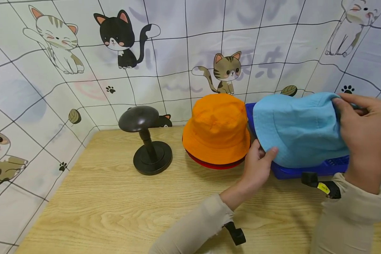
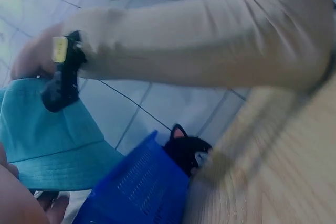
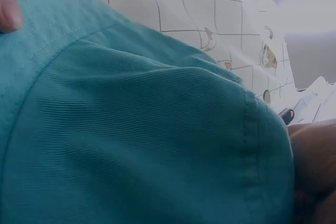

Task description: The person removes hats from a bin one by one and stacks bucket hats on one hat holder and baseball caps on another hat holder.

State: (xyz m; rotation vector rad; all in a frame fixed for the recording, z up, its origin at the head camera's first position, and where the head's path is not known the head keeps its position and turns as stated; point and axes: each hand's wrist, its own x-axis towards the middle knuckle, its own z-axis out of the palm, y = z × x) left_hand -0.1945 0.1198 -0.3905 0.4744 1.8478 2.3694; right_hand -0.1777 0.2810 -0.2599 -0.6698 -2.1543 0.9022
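Note:
A light blue bucket hat is held tilted on its side between both hands in the head view, over a blue plastic basket. My left hand pinches the brim at its lower left, thumb on the outer face. The right hand grips the crown at the upper right, its thumb pressing the cloth. Left of the blue hat sits an orange bucket hat, crown up, with a red brim showing beneath it. In the right wrist view the blue cloth fills most of the picture.
A black hat stand with a domed top and round base stands left of the orange hat on the wooden table. Behind rises a white sheet with a grid and cartoon cats. The basket's slotted wall shows in the left wrist view.

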